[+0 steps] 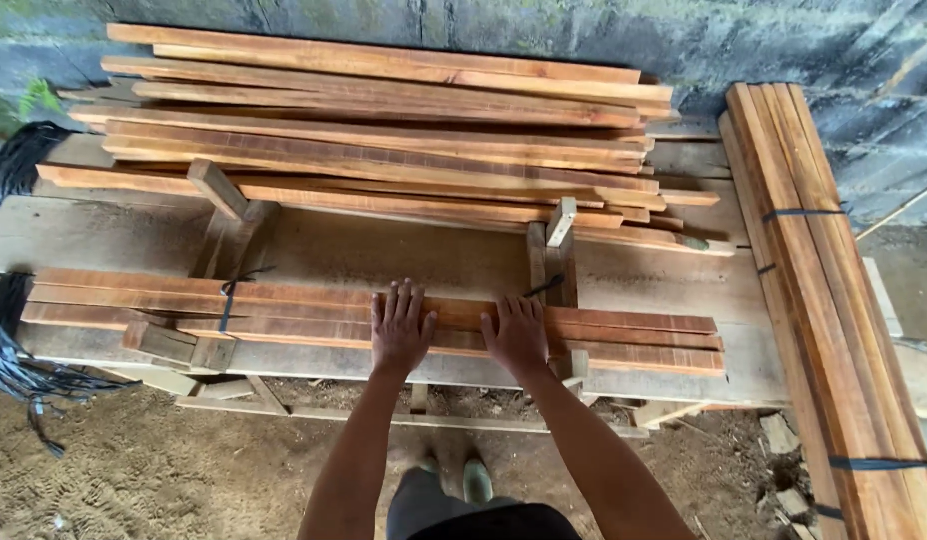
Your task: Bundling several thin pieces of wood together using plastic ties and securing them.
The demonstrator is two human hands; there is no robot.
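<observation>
Both hands (left hand (pixel 401 330), right hand (pixel 517 335)) press flat on workbench (pixel 414 255) slats (pixel 284 305).

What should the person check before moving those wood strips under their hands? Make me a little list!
1. Both hands on the strips: ok. The left hand and right hand lie flat on the near bundle of wood strips.
2. Grip closed around the strips: not ok. The fingers are spread open on top.
3. Bundle tied at the left end: ok. A black strap wraps it.
4. Bundle tied at the right end: cannot tell. Only a short black strap end shows.
5. Strips resting level on the plank bench: ok.
6. Feet clear of scrap: ok. The green boots stand on bare dirt.
</observation>
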